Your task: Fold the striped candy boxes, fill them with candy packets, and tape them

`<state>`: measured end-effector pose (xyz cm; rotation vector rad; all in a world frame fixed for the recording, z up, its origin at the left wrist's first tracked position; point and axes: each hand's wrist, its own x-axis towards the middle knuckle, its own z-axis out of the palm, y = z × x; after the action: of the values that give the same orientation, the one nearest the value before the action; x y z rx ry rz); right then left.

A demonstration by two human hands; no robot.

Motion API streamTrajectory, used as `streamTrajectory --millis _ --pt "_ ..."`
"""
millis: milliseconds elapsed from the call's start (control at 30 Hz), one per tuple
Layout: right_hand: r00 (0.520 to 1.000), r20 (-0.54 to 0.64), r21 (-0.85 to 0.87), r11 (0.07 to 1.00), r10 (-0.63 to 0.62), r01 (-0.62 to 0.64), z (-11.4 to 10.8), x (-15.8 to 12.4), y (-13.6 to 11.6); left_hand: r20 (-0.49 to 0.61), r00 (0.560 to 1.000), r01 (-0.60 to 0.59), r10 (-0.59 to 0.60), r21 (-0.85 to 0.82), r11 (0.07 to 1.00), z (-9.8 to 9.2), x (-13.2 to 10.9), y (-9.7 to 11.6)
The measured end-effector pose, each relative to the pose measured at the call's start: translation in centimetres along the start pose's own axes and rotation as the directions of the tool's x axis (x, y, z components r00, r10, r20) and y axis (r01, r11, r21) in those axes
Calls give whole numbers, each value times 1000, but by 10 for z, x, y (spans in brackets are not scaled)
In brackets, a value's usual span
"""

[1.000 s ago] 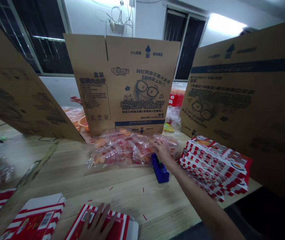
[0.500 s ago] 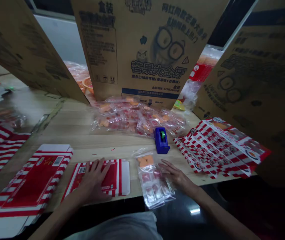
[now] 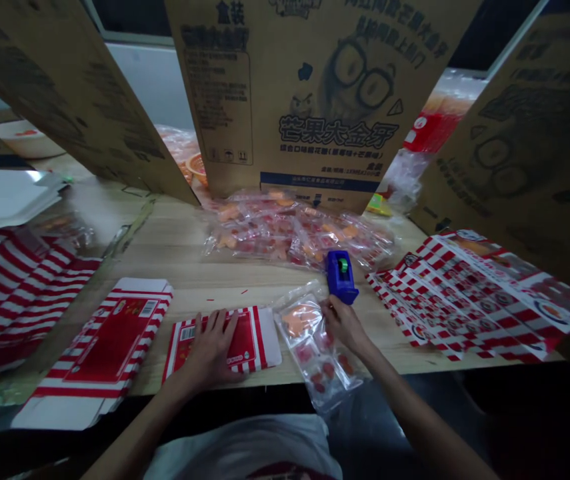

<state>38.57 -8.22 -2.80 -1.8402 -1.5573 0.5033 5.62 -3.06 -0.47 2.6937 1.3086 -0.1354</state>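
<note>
My left hand (image 3: 213, 350) lies with its fingers stretched over a flat red-and-white striped carton (image 3: 247, 339) near the table's front edge. With closed fingers, my right hand (image 3: 343, 325) pinches the upper right side of a clear plastic candy pack (image 3: 317, 363). Orange and red pieces show inside that pack, and its lower end juts past the table edge. Just beyond my right fingers stands a blue tape dispenser (image 3: 341, 279) with a green roll. A second stack of flat striped cartons (image 3: 107, 343) rests to the left of my left hand.
A heap of candy packs (image 3: 289, 227) lies against a large cardboard box (image 3: 305, 87). Checkered printed sheets (image 3: 475, 293) are fanned out on the right. More striped card (image 3: 25, 287) sits at the far left, beside white sheets (image 3: 9, 197).
My right hand has closed on the candy pack's edge, and the pack has turned slightly. The whole view has shifted, so things sit farther right. My left hand stays on the carton.
</note>
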Motion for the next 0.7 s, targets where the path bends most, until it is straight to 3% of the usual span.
streamTrajectory --millis 200,300,400,533,700 --pt "955 257 146 983 -151 116 -8 9 -31 -169 986 -3 -2 -26 1000 3 2 7" --pt "849 418 108 945 -324 307 -5 12 -48 -214 976 -40 34 -25 999 4 2 11" --pt "765 523 -1 897 -376 441 -1 15 -58 -224 974 -41 35 -22 999 6 2 12" --pt "732 577 -99 859 -362 503 -1 16 -60 -215 976 -27 21 -25 999 8 3 9" --pt "732 568 -108 847 -376 520 0 16 -60 -197 980 -52 39 -61 997 9 4 7"
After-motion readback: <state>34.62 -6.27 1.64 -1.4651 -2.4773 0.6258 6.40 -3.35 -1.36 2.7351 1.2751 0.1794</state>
